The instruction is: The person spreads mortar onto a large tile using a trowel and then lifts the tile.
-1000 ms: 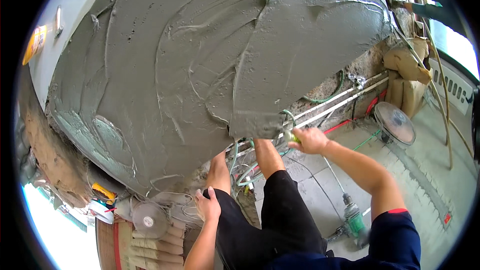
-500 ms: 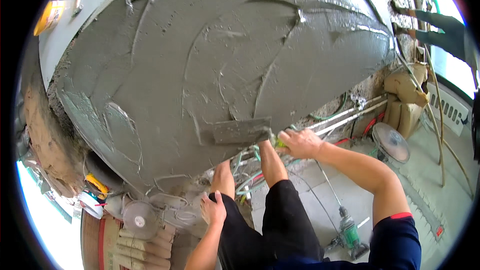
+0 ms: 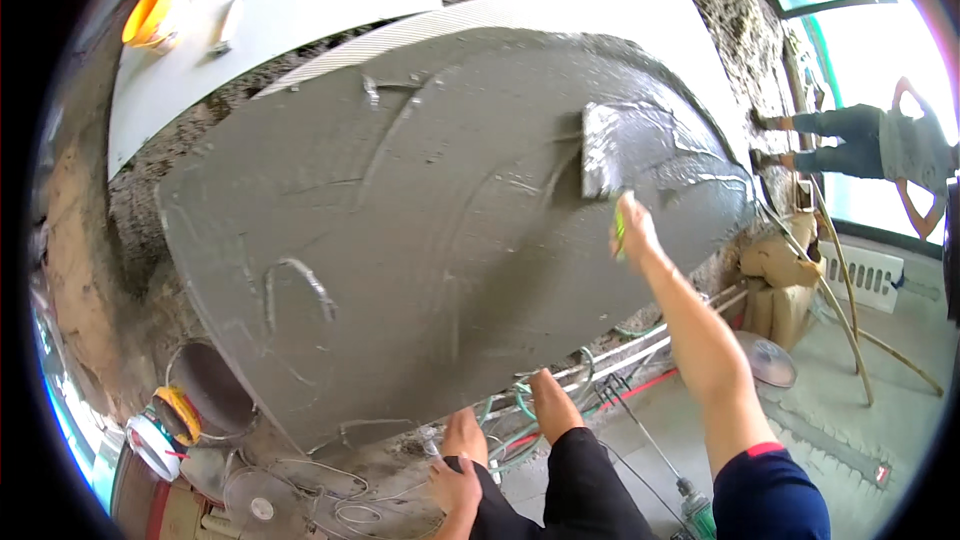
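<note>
A broad flat trowel (image 3: 610,155) with a wet blade lies on the grey mortar (image 3: 500,270) spread over a large pale slab (image 3: 640,15). My right hand (image 3: 638,227) is closed on its yellow-green handle, arm stretched out, toward the slab's far right. Around the blade the mortar is wet and glossy, with curved ridges; nearer to me it is smoother, with a few raised streaks. My left hand (image 3: 455,488) rests on my left knee, fingers lying over it, holding no tool that I can make out.
Another pale slab at the far left bears a yellow bucket (image 3: 155,17) and a brush-like tool (image 3: 228,25). A dark bucket (image 3: 210,390) stands near left. Cables, pipes and a green power mixer (image 3: 697,508) lie near my legs. Another person (image 3: 880,145) stands at far right.
My right hand has carried the trowel from the slab's near edge out to the far right, turning the blade. The view has shifted, showing more of the far slab. My left hand stays at my knee.
</note>
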The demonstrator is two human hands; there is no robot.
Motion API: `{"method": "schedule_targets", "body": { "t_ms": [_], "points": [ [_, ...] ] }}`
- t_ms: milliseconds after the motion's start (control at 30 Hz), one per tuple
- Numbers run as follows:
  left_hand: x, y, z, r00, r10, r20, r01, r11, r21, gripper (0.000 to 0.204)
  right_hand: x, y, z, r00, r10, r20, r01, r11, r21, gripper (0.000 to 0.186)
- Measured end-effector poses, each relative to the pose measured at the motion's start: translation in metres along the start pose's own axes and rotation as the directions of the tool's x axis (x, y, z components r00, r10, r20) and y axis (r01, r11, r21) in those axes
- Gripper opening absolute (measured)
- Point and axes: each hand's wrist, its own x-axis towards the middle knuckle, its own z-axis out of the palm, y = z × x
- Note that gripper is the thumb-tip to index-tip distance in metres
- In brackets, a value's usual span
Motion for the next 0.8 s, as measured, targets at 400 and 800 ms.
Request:
{"method": "schedule_targets", "body": {
  "t_ms": [400, 800],
  "points": [
    [0.017, -0.021, -0.021, 0.997, -0.079, -0.006, 0.077, 0.990, -0.116, 0.067, -0.175, -0.025, 0.329, 0.791, -0.066, 0.608, 0.338, 0.876, -0.344, 0.053],
    [-0.021, 0.067, -0.020, 0.965, -0.236, 0.113, 0.256, 0.938, -0.233, 0.097, -0.001, -0.134, 0.257, 0.820, -0.514, 0.253, 0.555, 0.601, -0.575, 0.033]
  ]
}}
